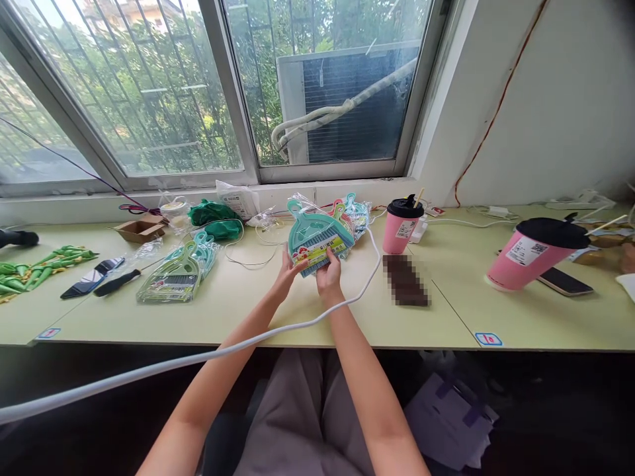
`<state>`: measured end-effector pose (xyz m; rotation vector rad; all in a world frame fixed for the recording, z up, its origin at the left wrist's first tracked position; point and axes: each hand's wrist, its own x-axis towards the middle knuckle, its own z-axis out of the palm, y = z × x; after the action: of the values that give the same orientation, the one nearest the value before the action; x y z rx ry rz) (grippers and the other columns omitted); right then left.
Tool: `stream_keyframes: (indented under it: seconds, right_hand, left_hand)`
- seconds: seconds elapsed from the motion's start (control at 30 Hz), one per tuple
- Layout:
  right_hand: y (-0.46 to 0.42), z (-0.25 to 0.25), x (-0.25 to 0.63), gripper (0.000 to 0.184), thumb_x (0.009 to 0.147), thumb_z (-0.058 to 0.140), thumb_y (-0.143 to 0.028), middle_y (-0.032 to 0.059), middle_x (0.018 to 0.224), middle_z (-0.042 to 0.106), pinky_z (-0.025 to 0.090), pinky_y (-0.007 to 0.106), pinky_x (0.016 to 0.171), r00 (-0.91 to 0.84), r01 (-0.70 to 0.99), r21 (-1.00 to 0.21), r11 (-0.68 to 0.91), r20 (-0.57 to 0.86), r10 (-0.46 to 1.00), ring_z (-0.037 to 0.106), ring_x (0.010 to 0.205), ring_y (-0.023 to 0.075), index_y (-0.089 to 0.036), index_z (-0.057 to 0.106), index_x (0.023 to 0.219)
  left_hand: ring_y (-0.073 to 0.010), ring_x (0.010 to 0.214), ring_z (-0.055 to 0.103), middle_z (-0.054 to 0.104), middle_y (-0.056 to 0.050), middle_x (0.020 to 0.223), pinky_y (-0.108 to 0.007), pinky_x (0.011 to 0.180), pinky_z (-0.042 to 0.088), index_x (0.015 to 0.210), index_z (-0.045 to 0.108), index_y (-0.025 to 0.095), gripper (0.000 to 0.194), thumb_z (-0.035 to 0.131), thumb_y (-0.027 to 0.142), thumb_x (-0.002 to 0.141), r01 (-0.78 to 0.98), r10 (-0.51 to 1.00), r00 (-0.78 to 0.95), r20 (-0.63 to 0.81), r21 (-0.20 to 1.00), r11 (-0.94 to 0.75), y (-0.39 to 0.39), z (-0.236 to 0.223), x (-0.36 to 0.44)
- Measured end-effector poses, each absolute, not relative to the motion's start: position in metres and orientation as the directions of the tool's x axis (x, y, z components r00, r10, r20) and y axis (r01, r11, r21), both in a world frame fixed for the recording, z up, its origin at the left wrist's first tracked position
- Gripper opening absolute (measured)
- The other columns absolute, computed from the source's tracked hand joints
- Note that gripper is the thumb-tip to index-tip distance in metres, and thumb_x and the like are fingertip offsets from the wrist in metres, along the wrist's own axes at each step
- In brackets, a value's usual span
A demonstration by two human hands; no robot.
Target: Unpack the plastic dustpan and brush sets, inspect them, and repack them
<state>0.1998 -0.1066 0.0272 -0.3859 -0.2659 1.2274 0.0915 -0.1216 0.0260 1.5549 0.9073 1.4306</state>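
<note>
Both my hands hold a small teal dustpan-and-brush set (317,239) in a clear wrapper with a printed label, just above the pale green table (258,317). My left hand (286,270) grips its lower left edge, fingers closed on it. At the lower right edge my right hand (330,276) pinches the label. Behind it lie more wrapped teal sets (354,213). A white cable (238,347) crosses over my right wrist.
To the left lie other wrapped green dustpan sets (176,274), black brush pieces (99,281), green bits (34,264) and a cardboard box (140,229). To the right stand two pink cups with black lids (403,226) (533,252), a blurred dark item (405,280) and a phone (563,282).
</note>
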Motion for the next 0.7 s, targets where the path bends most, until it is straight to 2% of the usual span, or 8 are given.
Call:
stream_keyframes:
  seconds: [0.07, 0.13, 0.2, 0.27, 0.3, 0.47, 0.57, 0.7]
  right_hand:
    - [-0.107, 0.027, 0.2, 0.026, 0.082, 0.06, -0.025, 0.0043, 0.11, 0.073, 0.051, 0.042, 0.098, 0.315, -0.86, -0.431, 0.273, -0.028, 0.949, 0.067, 0.104, 0.0187, -0.022, 0.063, 0.108]
    - [-0.107, 0.026, 0.198, 0.025, 0.081, 0.061, -0.023, 0.0037, 0.106, 0.073, 0.053, 0.041, 0.095, 0.306, -0.861, -0.438, 0.259, -0.038, 0.951, 0.068, 0.102, 0.0183, -0.022, 0.063, 0.105]
    - [-0.107, 0.026, 0.197, 0.022, 0.08, 0.062, -0.023, 0.0034, 0.101, 0.074, 0.054, 0.04, 0.093, 0.29, -0.861, -0.445, 0.246, -0.033, 0.956, 0.068, 0.098, 0.0184, -0.021, 0.063, 0.101]
    - [-0.106, 0.026, 0.196, 0.018, 0.079, 0.062, -0.022, 0.0031, 0.097, 0.074, 0.055, 0.039, 0.091, 0.282, -0.859, -0.455, 0.235, -0.036, 0.959, 0.068, 0.096, 0.0185, -0.02, 0.063, 0.097]
    - [-0.106, 0.026, 0.195, 0.017, 0.078, 0.062, -0.021, 0.0029, 0.096, 0.074, 0.055, 0.038, 0.09, 0.28, -0.859, -0.459, 0.228, -0.048, 0.959, 0.068, 0.095, 0.0185, -0.02, 0.064, 0.095]
    - [-0.103, 0.025, 0.191, 0.014, 0.076, 0.059, -0.018, 0.0013, 0.088, 0.074, 0.056, 0.032, 0.084, 0.262, -0.857, -0.486, 0.174, -0.119, 0.958, 0.068, 0.087, 0.0165, -0.018, 0.063, 0.09]
    - [-0.101, 0.022, 0.187, 0.014, 0.076, 0.059, -0.019, -0.0017, 0.084, 0.073, 0.056, 0.027, 0.078, 0.284, -0.833, -0.525, 0.176, -0.131, 0.95, 0.067, 0.08, 0.0136, -0.019, 0.062, 0.09]
    - [-0.098, 0.017, 0.181, 0.013, 0.074, 0.062, -0.022, -0.0028, 0.078, 0.072, 0.055, 0.025, 0.073, 0.305, -0.811, -0.562, 0.161, -0.171, 0.937, 0.067, 0.076, 0.0131, -0.02, 0.062, 0.086]
  left_hand:
    - [-0.0298, 0.149, 0.02, 0.022, -0.014, 0.161, -0.05, 0.12, 0.02, 0.155, 0.006, 0.025, 0.098, 0.065, 0.051, 0.081, 0.256, 0.804, -0.188, 0.564, 0.819, -0.514, -0.129, 0.032, 0.085]
    - [-0.0292, 0.151, 0.005, 0.013, -0.014, 0.163, -0.052, 0.122, 0.007, 0.155, 0.005, 0.025, 0.1, 0.066, 0.052, 0.08, 0.563, 0.595, -0.288, 0.75, 0.635, -0.529, -0.134, 0.044, 0.079]
    - [-0.0301, 0.151, 0.003, 0.016, -0.012, 0.163, -0.054, 0.121, 0.001, 0.153, 0.018, 0.025, 0.091, 0.067, 0.05, 0.08, 0.757, 0.512, -0.097, 0.854, 0.397, -0.519, -0.133, 0.06, 0.077]
    - [-0.0307, 0.151, 0.01, 0.026, -0.011, 0.16, -0.054, 0.121, 0.003, 0.149, 0.031, 0.024, 0.076, 0.064, 0.043, 0.083, 0.812, 0.563, 0.177, 0.807, 0.204, -0.547, -0.124, 0.074, 0.081]
    - [-0.0307, 0.15, 0.015, 0.03, -0.012, 0.158, -0.054, 0.121, 0.008, 0.148, 0.034, 0.022, 0.07, 0.061, 0.04, 0.085, 0.812, 0.594, 0.264, 0.76, 0.157, -0.562, -0.117, 0.079, 0.086]
    - [-0.0299, 0.131, 0.048, 0.054, -0.015, 0.14, -0.043, 0.106, 0.042, 0.133, 0.053, 0.019, 0.044, 0.05, 0.023, 0.089, 0.793, 0.695, 0.32, 0.644, 0.219, -0.569, -0.085, 0.077, 0.107]
    - [-0.0295, 0.113, 0.059, 0.064, -0.017, 0.118, -0.039, 0.093, 0.049, 0.117, 0.061, 0.018, 0.032, 0.043, 0.014, 0.09, 0.842, 0.744, 0.33, 0.581, 0.176, -0.51, -0.08, 0.067, 0.111]
    - [-0.0289, 0.097, 0.063, 0.063, -0.016, 0.097, -0.035, 0.08, 0.05, 0.099, 0.062, 0.015, 0.027, 0.036, 0.008, 0.091, 0.914, 0.81, 0.282, 0.514, 0.113, -0.39, -0.084, 0.063, 0.112]
